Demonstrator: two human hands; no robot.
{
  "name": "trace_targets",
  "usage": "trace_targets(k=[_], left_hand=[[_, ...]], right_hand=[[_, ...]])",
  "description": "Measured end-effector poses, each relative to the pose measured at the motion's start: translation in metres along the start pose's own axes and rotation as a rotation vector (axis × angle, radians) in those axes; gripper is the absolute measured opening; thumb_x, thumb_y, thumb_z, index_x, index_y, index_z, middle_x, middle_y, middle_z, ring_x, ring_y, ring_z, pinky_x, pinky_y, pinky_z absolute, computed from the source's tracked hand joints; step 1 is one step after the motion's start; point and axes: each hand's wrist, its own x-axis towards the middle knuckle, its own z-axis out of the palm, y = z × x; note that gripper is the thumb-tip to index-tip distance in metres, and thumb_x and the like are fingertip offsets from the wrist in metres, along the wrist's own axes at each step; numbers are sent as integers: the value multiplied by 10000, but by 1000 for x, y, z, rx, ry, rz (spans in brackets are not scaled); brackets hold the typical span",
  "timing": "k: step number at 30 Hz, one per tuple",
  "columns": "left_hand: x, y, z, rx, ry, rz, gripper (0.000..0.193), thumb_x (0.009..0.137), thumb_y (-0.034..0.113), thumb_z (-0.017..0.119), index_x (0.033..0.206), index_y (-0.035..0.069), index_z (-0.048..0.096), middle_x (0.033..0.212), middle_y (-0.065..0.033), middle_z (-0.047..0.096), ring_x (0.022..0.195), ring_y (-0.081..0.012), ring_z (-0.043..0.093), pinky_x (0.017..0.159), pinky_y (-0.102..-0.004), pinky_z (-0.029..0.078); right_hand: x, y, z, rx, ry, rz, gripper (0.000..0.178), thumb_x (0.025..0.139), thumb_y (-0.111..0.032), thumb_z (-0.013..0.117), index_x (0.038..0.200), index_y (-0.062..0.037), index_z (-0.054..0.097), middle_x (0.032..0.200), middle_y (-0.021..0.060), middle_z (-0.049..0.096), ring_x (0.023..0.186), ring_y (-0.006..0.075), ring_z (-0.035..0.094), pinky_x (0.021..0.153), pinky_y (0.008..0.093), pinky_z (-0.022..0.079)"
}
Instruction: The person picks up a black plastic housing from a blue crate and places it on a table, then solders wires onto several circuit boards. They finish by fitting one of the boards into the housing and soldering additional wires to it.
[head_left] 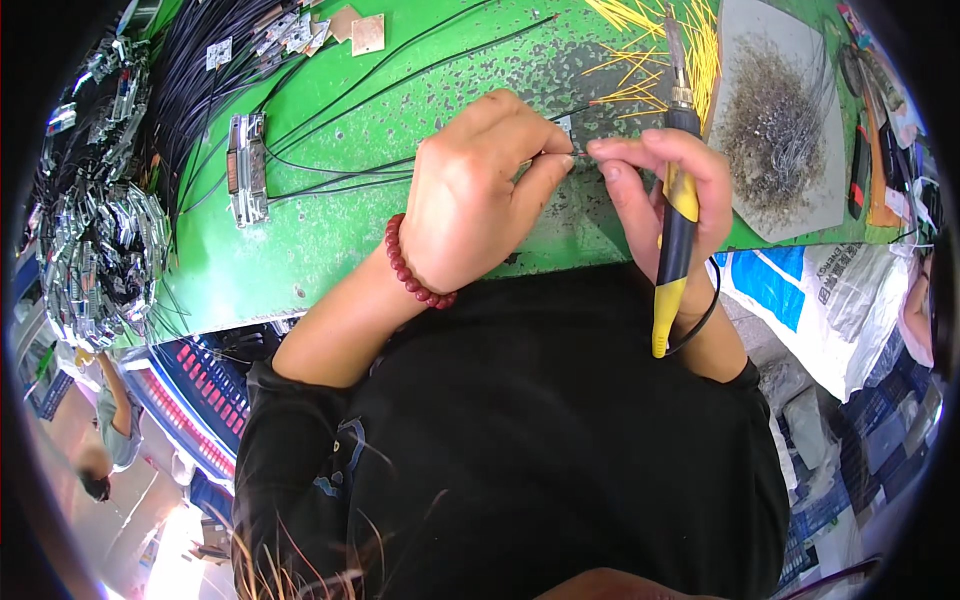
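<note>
My left hand [480, 180], with a red bead bracelet at the wrist, is closed with thumb and index finger in a pinch. Black cables [335, 183] run under it from a small metal-framed part [247, 168] on the bench, and a thin wire end seems to lie at its fingertips. In my right hand [690, 185] rests a yellow and black soldering iron [678, 240], its metal tip pointing away from me. The thumb and index finger of that hand almost meet the left fingertips; what lies between them is too small to make out.
Yellow wires [640, 70] fan out at the far edge, beside a grey board [745, 190] heaped with dark debris. Metal parts [105, 260] pile up on the left near bundled black cables [195, 100]. Small square boards [368, 35] lie behind. Another person [115, 420] is at lower left.
</note>
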Motion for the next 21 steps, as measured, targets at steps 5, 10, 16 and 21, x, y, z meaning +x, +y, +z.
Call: trace_targets(k=[5,10,16,21], left_hand=[[-2,1,3,4,-10,-4,100,715,-18,708,774,26,640,736,-93,605,688,-268,610,586,-344,505],[-2,-7,10,123,-3,39,109,706,-7,714,769,43,641,814,-75,624,713,-260,620,603,-347,515],[3,-13,19,274,-18,127,138,705,-10,708,805,41,628,887,-97,634,810,-287,626,686,-364,524],[1,-14,20,225,-51,49,136,703,-52,700,797,18,631,893,-126,644,792,-282,634,690,-352,526]], right_hand=[[2,0,5,220,47,180,326,841,83,639,1136,8,523,957,113,622,850,162,696,730,259,545],[1,-5,-22,135,100,320,368,961,-198,565,1262,-2,486,799,92,687,645,100,612,600,216,479],[-41,-4,-124,25,317,385,748,948,-596,409,1221,86,545,681,114,610,507,96,461,480,207,344],[-62,-4,-179,49,697,292,213,898,-76,526,1002,90,608,721,58,566,548,71,474,509,180,335]])
